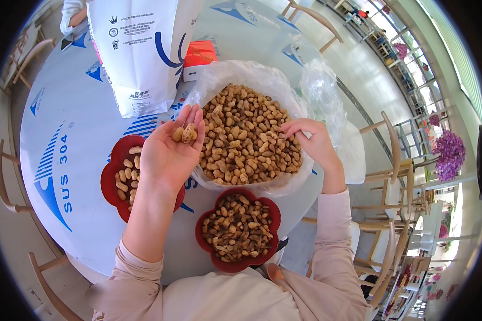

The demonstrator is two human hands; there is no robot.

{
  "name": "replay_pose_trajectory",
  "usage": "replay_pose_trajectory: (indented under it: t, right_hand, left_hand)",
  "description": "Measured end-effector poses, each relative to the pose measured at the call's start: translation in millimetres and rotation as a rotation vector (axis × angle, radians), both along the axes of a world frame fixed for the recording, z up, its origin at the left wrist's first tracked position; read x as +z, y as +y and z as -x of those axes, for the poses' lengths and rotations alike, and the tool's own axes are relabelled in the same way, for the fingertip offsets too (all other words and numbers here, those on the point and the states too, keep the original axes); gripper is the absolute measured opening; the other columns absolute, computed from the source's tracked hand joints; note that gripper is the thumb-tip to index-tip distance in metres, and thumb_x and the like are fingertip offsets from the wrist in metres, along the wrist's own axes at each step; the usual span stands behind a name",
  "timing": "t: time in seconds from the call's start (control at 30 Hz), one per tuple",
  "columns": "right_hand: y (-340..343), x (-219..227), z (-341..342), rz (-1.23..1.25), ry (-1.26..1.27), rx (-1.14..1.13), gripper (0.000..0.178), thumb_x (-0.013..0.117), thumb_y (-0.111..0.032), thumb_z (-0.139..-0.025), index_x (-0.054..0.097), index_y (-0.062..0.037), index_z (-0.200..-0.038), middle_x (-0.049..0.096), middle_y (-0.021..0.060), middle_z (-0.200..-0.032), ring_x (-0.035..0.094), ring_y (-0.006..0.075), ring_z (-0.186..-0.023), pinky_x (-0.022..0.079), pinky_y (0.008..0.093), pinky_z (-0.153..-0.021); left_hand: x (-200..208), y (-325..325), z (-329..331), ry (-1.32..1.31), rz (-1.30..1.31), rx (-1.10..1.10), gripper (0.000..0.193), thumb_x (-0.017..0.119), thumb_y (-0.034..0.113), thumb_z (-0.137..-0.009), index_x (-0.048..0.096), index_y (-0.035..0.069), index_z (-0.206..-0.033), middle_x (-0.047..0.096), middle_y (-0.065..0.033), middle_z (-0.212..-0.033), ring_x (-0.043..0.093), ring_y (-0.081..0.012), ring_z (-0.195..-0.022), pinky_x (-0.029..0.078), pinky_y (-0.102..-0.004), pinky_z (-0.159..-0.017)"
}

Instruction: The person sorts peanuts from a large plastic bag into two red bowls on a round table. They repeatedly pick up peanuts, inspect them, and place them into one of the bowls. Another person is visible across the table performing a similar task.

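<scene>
L hand is palm up, grip unclenched, prob. so its few peanuts don't roll off; R hand curls over bag of nuts, can't tell if grip's pinching any, red bowls nr, prob. for reach.

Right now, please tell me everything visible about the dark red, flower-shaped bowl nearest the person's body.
The dark red, flower-shaped bowl has a lobed rim and smooth wall that look plastic. It stands upright near the edge of the pale, round table, filled with brown, unshelled peanuts. Whether the translucent plastic bag beyond touches it is unclear.
</scene>
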State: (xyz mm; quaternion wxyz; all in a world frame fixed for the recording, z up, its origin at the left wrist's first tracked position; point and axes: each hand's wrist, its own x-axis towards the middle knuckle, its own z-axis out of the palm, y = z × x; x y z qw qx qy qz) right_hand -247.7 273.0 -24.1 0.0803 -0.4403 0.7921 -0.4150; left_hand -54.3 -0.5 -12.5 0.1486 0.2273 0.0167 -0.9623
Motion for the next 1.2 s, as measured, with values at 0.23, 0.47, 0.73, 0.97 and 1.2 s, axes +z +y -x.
replay_pose_trajectory:
  t: [0.23,0.47,0.73,0.97,1.2]
  right_hand:
    - [-16.7,2.5,-7.8,-0.008,0.167,-0.11,0.02,0.063,0.01,-0.088,0.072,-0.0017,-0.101,0.075,0.0097,-0.104,0.072,0.0228,-0.091,0.057,0.0317,-0.083]
    - [-38.7,-9.3,-22.8,-0.163,0.299,0.071,0.024,0.071,0.0,-0.089,0.072,-0.0053,-0.112,0.07,0.01,-0.116,0.066,0.0283,-0.11,0.055,0.0367,-0.094]
    - [-82.4,-20.2,-30.9,-0.18,0.447,0.277,0.031,0.068,0.004,-0.083,0.073,-0.0064,-0.112,0.068,0.009,-0.119,0.064,0.0297,-0.111,0.053,0.0398,-0.099]
    - [-80.6,-19.9,-30.8,-0.205,0.275,0.224,0.026,0.071,0.005,-0.083,0.072,-0.0038,-0.107,0.066,0.0083,-0.112,0.067,0.0267,-0.102,0.056,0.0355,-0.089]
    - [-63.9,-21.2,-32.6,0.088,-0.197,0.151,0.032,0.076,0.008,-0.083,0.069,-0.0032,-0.112,0.065,0.0046,-0.114,0.066,0.0165,-0.101,0.056,0.0298,-0.082]
  left_hand:
    - [2.9,1.3,-1.0,-0.006,-0.009,-0.008,0.044,0.029,0.015,-0.111,0.042,-0.007,-0.146,0.047,-0.0213,-0.151,0.05,-0.0308,-0.137,0.042,-0.0423,-0.115]
    - [-1.4,1.9,-0.7,0.019,-0.017,-0.023,0.044,0.028,0.015,-0.111,0.042,-0.008,-0.146,0.047,-0.0208,-0.152,0.049,-0.031,-0.138,0.043,-0.0419,-0.114]
    - [-1.5,7.8,0.3,-0.024,0.014,-0.049,0.044,0.028,0.015,-0.111,0.042,-0.008,-0.146,0.047,-0.0202,-0.151,0.05,-0.0311,-0.136,0.045,-0.0422,-0.112]
    - [-1.0,6.8,-0.4,-0.035,0.015,-0.048,0.044,0.029,0.014,-0.11,0.042,-0.008,-0.146,0.047,-0.0204,-0.151,0.051,-0.0307,-0.135,0.045,-0.0414,-0.111]
    - [-6.3,14.1,4.4,-0.06,0.0,-0.068,0.043,0.031,0.015,-0.11,0.047,-0.008,-0.142,0.051,-0.0199,-0.145,0.053,-0.0305,-0.131,0.046,-0.0432,-0.11]
